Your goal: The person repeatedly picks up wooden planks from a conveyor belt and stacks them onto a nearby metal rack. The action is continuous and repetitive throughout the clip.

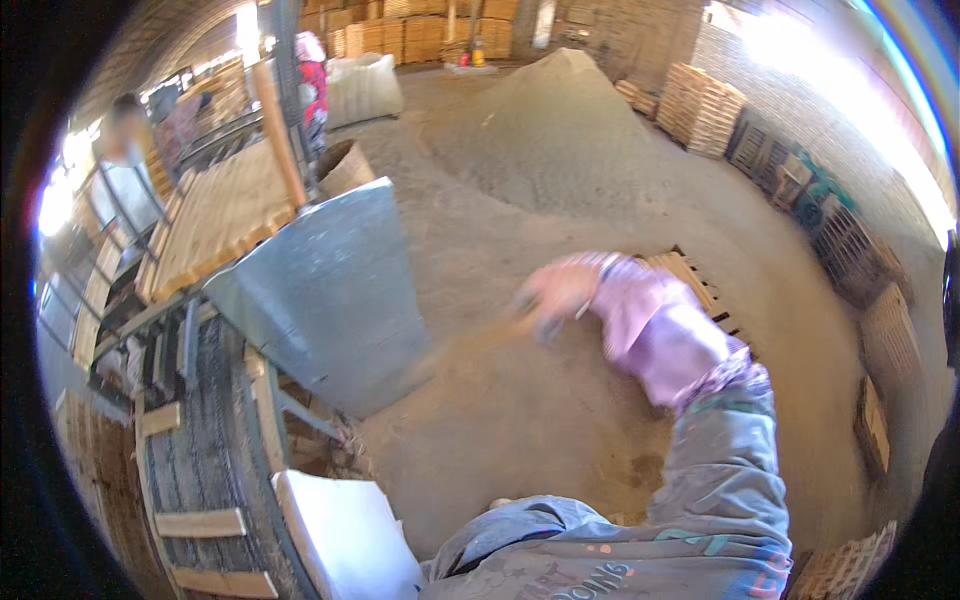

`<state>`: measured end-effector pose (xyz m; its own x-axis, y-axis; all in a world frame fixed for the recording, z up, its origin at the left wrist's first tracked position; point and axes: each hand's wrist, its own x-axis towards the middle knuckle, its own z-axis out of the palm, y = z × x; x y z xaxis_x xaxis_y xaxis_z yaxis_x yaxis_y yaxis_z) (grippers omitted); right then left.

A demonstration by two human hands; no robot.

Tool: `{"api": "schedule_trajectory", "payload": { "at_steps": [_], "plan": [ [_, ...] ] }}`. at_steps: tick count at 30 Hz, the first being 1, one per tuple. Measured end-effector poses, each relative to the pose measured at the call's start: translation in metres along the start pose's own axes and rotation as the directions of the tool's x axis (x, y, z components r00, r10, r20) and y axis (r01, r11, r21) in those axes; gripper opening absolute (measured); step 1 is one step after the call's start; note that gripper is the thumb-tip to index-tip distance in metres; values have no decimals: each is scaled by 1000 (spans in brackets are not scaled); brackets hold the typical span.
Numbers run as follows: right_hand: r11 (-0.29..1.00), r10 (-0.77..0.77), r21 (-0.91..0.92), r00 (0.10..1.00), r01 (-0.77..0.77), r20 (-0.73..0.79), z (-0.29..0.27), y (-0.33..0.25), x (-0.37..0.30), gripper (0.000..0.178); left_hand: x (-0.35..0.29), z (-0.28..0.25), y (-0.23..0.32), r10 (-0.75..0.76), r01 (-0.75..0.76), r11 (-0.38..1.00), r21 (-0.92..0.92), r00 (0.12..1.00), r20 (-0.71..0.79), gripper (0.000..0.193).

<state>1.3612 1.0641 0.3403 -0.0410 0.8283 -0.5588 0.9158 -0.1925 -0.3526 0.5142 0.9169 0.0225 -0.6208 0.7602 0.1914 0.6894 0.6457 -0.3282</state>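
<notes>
My right hand (563, 292) is stretched out ahead over the floor, below a purple sleeve cover (660, 340). It is smeared by motion. Its fingers close on the near end of a thin wooden slat (465, 346), a blurred tan streak pointing left toward a bent grey metal sheet (335, 290). Whether the slat touches the sheet I cannot tell. My left hand is out of view. To my left runs a dark conveyor (205, 430) with short wooden slats (200, 523) lying across it.
A white padded block (350, 540) stands beside the conveyor. Ribbed wooden boards (220, 215) lie beyond it, near a person (125, 180) at far left. A sawdust-like heap (560, 130) rises ahead. A pallet (690, 280) lies beyond my forearm; stacked wood (700, 108) lines the right wall.
</notes>
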Motion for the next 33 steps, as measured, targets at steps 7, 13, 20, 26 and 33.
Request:
{"api": "schedule_trajectory", "payload": {
  "at_steps": [7, 13, 20, 26, 33],
  "plan": [
    [496, 137, -67, 154, -866, -979, -123, 124, -51, 57, 1, -22, -25, -101, 79, 868, -490, 995, -19, 62],
    [858, -456, -365, 864, 362, -215, 94, -35, 230, 48, -63, -117, 75, -102, 106, -863, -494, 921, 377, 70],
    [360, -764, 918, 511, -168, 393, 374, -421, 167, 71, -109, -195, 109, 293, 360, -907, -219, 913, 285, 96],
    [359, -718, 925, 598, -122, 357, 426, -467, 188, 62, -86, -147, 47, 124, 250, -866, -434, 946, 299, 104],
    [314, -762, 930, 534, -191, 366, 374, -503, 222, 88, -4, -9, -23, -326, 429, 280, -859, 884, 335, 94]
  ]
}}
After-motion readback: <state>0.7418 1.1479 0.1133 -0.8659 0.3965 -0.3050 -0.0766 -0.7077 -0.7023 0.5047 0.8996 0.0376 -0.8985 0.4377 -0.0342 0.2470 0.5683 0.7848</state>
